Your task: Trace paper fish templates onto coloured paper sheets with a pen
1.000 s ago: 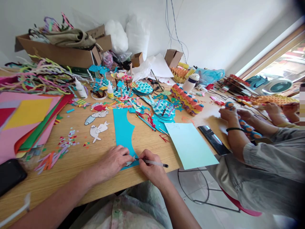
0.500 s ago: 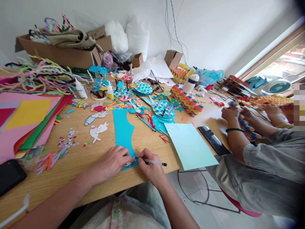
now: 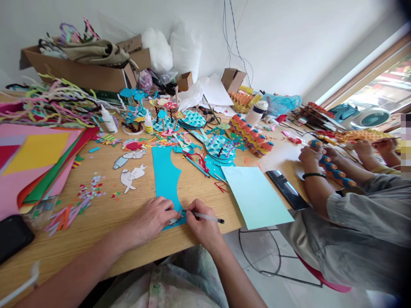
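In the head view, the left hand (image 3: 156, 217) is lying low and nearly flat, its fingers slightly bent and pressing a small white fish-shaped paper cutout (image 3: 175, 221) onto the lower end of a bright blue curved sheet of paper (image 3: 167, 175) near the front edge of the light wooden table (image 3: 128, 252). The right hand (image 3: 203, 222) is closing in a narrow pinch around a slim translucent pen with a black end (image 3: 210, 218), whose tip is meeting the blue sheet just beside the cutout. To the left of the blue sheet, a group of white and grey-blue paper fish (image 3: 132, 174) is lying on the wood, with thin pink and orange paper strips (image 3: 67, 217) resting further left and nearer the front. To the right, a pale mint-green rectangular sheet (image 3: 257, 196) is reaching over the table edge, and a long black flat case (image 3: 287, 189) is lying beside it. Behind the blue sheet, turquoise wavy-patterned paper fish shapes (image 3: 221, 147) are sitting among colourful scraps. At the far right, a person in a grey sleeve (image 3: 369, 207) is holding a blue and orange bumpy strip (image 3: 330, 164).
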Available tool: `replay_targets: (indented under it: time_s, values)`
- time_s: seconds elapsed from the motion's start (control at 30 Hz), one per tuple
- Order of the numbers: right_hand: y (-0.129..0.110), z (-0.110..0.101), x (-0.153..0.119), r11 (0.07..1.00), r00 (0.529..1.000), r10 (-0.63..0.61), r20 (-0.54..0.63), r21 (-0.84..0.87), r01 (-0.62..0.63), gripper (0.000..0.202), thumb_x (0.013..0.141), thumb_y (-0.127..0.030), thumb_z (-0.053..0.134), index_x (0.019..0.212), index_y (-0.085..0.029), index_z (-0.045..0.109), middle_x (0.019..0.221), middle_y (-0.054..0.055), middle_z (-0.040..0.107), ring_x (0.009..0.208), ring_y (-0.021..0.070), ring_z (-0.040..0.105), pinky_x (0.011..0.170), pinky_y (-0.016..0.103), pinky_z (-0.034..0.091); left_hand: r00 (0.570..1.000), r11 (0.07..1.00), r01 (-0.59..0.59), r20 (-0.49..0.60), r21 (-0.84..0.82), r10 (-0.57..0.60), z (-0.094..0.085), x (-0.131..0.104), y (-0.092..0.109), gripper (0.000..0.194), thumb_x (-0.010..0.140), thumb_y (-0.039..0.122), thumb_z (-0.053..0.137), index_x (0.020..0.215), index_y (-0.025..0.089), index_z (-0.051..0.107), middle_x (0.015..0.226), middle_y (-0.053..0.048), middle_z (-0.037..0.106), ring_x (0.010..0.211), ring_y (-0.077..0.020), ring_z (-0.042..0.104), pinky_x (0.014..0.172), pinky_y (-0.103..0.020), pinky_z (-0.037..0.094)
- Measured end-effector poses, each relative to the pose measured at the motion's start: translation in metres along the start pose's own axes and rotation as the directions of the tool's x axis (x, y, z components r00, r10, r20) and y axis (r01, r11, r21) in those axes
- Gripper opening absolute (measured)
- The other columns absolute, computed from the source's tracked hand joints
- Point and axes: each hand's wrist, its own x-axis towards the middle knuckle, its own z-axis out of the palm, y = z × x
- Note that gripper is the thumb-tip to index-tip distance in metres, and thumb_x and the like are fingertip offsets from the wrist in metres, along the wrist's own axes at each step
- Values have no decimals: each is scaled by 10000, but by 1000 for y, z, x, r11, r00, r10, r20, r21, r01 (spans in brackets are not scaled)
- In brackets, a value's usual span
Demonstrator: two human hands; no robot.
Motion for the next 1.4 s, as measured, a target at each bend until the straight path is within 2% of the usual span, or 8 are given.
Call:
replay_targets:
  time_s: [0.23,0.47,0.77,0.97,1.4]
  values:
    - [1,0,1,999,999,32,5,35,-32,87,692,-171,455,610,-201,458,520,-50,453,483,104,402,485,206,283,999,1000,-20,-32,-3,20,6,-1,-4,147,893,249,477,974,272,598,872,-8,525,835,-176,436,708,-291,349]
    - [-1,-1,0,1000,1000,4,3,23,-4,96,695,-163,449,609,-205,454,512,-56,436,478,102,391,481,207,275,1000,1000,-13,-23,-7,13,1,-1,-2,148,886,229,489,977,268,600,878,-11,535,837,-176,446,712,-291,354]
    - [-3,-5,-4,999,998,-13,65,51,9,95,688,-157,447,603,-199,448,492,-64,417,467,91,374,466,198,262,1000,1000,-11,-12,-7,11,0,-1,-1,163,892,241,481,997,281,599,880,-11,538,844,-172,455,719,-289,361]
    - [-3,-3,-2,999,999,38,10,39,-39,97,689,-169,453,598,-202,448,501,-58,428,473,98,384,477,206,274,999,1000,-14,-28,12,15,4,-1,-3,169,892,247,480,1009,289,594,882,-10,539,841,-179,445,710,-293,354]
    - [-2,0,-1,1000,1000,8,-15,14,-7,96,700,-185,453,608,-210,463,507,-48,454,479,111,401,479,219,285,1000,1000,-10,-21,-2,10,4,-1,-3,159,895,246,476,987,281,601,877,-9,525,838,-171,441,712,-285,355]
